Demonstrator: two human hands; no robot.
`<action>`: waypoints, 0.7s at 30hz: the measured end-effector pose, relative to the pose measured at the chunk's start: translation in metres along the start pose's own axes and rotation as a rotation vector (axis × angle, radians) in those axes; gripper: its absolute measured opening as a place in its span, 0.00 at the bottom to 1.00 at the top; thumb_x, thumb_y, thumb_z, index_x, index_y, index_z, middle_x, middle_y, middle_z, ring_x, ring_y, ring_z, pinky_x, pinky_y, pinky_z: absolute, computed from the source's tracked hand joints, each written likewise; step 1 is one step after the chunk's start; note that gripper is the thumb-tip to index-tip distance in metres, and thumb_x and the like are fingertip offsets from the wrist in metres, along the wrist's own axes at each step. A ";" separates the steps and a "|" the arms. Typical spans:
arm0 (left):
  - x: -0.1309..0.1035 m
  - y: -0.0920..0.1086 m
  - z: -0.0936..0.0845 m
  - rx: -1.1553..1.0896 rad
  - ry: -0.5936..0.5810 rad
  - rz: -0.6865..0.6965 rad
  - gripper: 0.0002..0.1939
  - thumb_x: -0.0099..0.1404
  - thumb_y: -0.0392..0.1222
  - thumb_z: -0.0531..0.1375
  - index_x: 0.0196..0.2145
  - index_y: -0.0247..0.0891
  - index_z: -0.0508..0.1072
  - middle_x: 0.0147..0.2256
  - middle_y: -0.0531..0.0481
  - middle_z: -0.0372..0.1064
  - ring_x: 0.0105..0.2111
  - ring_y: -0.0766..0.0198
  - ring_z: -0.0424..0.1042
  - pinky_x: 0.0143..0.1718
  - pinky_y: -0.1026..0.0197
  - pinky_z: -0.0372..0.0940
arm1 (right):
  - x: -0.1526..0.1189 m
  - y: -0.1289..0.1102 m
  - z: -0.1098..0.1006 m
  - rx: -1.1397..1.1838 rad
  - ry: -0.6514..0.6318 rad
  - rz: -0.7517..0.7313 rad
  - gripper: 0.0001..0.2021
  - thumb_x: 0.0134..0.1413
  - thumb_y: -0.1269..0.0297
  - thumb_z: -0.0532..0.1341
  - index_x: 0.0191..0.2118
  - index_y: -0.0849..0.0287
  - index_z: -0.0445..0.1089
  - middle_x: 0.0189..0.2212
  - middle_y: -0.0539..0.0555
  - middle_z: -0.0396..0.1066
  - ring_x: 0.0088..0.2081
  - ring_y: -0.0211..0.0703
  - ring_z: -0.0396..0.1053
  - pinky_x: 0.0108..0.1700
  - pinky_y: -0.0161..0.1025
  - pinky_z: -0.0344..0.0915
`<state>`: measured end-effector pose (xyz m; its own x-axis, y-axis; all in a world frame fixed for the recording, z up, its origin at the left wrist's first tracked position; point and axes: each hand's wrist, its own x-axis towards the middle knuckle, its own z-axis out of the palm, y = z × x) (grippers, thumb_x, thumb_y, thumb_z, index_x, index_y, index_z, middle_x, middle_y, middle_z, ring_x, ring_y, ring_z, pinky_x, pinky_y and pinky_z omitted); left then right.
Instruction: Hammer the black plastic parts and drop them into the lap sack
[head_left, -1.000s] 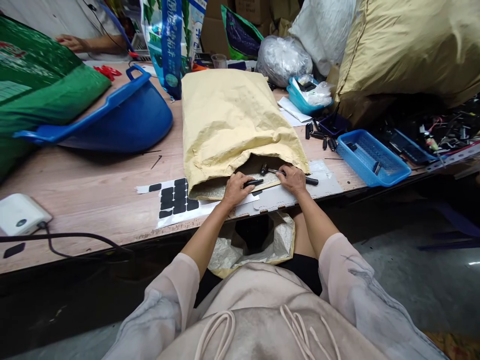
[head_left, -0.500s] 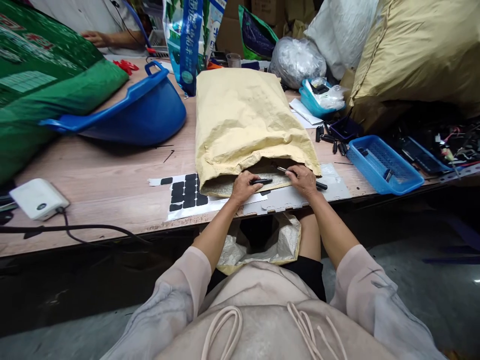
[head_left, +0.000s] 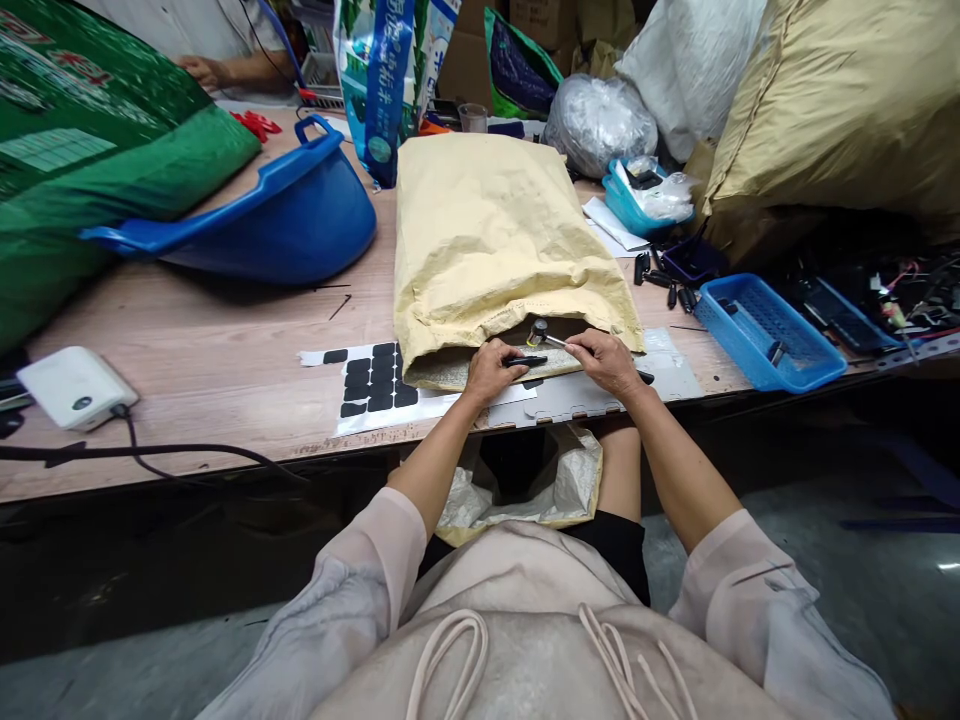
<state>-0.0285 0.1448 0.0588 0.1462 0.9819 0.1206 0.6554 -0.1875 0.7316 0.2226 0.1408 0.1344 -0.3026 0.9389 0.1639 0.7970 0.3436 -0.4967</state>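
Note:
My left hand (head_left: 489, 371) is closed round a slim black pen-like piece (head_left: 525, 360) at the mouth of a yellow woven sack (head_left: 495, 230). My right hand (head_left: 606, 362) pinches a thin metal rod (head_left: 556, 341) with a dark round head (head_left: 538, 328), which stands in front of the sack's opening. A black cylindrical end (head_left: 645, 377) shows beside that hand; whether it belongs to the rod I cannot tell. The sack lies on the table with its mouth toward me, its inside mostly hidden. Under my hands lies a pale flat sheet (head_left: 577, 400).
A sheet of black stickers (head_left: 381, 378) lies left of the sack. Further left are a blue basin (head_left: 277, 220), a white box with a cable (head_left: 79, 387) and a green sack (head_left: 135, 170). Rightward sit a blue basket (head_left: 769, 330) and several black pieces (head_left: 670, 280). Another person's hand (head_left: 206, 72) is far left.
My right hand has shifted slightly left and the rod's round head now shows clearly at the sack's mouth. My left hand keeps its hold on the black piece. The view has tilted slightly.

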 end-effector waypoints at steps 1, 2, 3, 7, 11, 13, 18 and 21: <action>0.000 0.000 0.000 0.000 0.001 -0.003 0.09 0.62 0.43 0.69 0.41 0.44 0.84 0.41 0.49 0.76 0.46 0.54 0.73 0.51 0.51 0.69 | 0.000 -0.001 0.001 -0.004 0.002 0.000 0.14 0.70 0.58 0.58 0.48 0.54 0.82 0.46 0.55 0.82 0.48 0.46 0.77 0.50 0.39 0.68; 0.001 0.000 0.000 0.000 0.002 -0.007 0.09 0.62 0.42 0.70 0.41 0.44 0.84 0.41 0.49 0.76 0.47 0.54 0.73 0.51 0.52 0.69 | -0.001 -0.001 0.002 -0.013 0.001 -0.002 0.14 0.71 0.58 0.58 0.48 0.54 0.82 0.46 0.55 0.82 0.48 0.46 0.77 0.50 0.39 0.68; 0.001 0.001 0.000 0.000 0.003 -0.012 0.09 0.61 0.42 0.70 0.41 0.44 0.84 0.41 0.49 0.76 0.47 0.54 0.73 0.51 0.52 0.69 | -0.001 -0.001 0.003 -0.028 -0.004 -0.002 0.14 0.71 0.59 0.58 0.48 0.53 0.83 0.46 0.55 0.82 0.48 0.46 0.77 0.50 0.38 0.68; 0.001 0.003 0.000 -0.001 -0.004 -0.030 0.10 0.61 0.40 0.71 0.42 0.44 0.84 0.42 0.49 0.76 0.48 0.53 0.73 0.52 0.52 0.68 | -0.002 -0.001 0.003 -0.115 -0.075 0.018 0.12 0.69 0.60 0.60 0.46 0.52 0.83 0.45 0.53 0.82 0.47 0.46 0.77 0.47 0.38 0.67; 0.001 0.004 0.000 -0.010 -0.005 -0.037 0.09 0.61 0.40 0.71 0.41 0.44 0.84 0.43 0.49 0.77 0.48 0.53 0.73 0.53 0.51 0.68 | 0.001 -0.005 0.000 -0.080 -0.050 0.018 0.13 0.69 0.61 0.60 0.46 0.53 0.83 0.45 0.53 0.82 0.47 0.46 0.77 0.48 0.38 0.67; 0.002 0.005 0.000 -0.013 -0.005 -0.046 0.09 0.60 0.40 0.71 0.41 0.44 0.84 0.43 0.49 0.76 0.48 0.53 0.73 0.53 0.51 0.68 | 0.003 -0.010 0.000 -0.040 -0.036 -0.013 0.13 0.70 0.60 0.59 0.46 0.54 0.83 0.45 0.54 0.82 0.46 0.45 0.76 0.48 0.37 0.67; 0.003 0.006 -0.002 0.009 -0.010 -0.054 0.07 0.59 0.42 0.72 0.35 0.43 0.81 0.40 0.50 0.75 0.46 0.53 0.72 0.50 0.52 0.69 | 0.005 -0.022 0.007 -0.112 -0.106 -0.034 0.12 0.69 0.59 0.61 0.46 0.52 0.83 0.43 0.52 0.82 0.46 0.45 0.77 0.43 0.36 0.66; 0.003 0.008 -0.002 0.008 -0.013 -0.062 0.07 0.59 0.42 0.72 0.36 0.43 0.80 0.41 0.50 0.75 0.47 0.53 0.72 0.51 0.51 0.68 | 0.005 -0.020 0.008 -0.121 -0.118 -0.015 0.12 0.68 0.59 0.61 0.45 0.51 0.83 0.43 0.52 0.82 0.46 0.45 0.77 0.43 0.37 0.66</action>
<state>-0.0245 0.1459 0.0659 0.1143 0.9912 0.0666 0.6694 -0.1264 0.7321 0.2010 0.1385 0.1386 -0.3685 0.9273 0.0653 0.8470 0.3638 -0.3875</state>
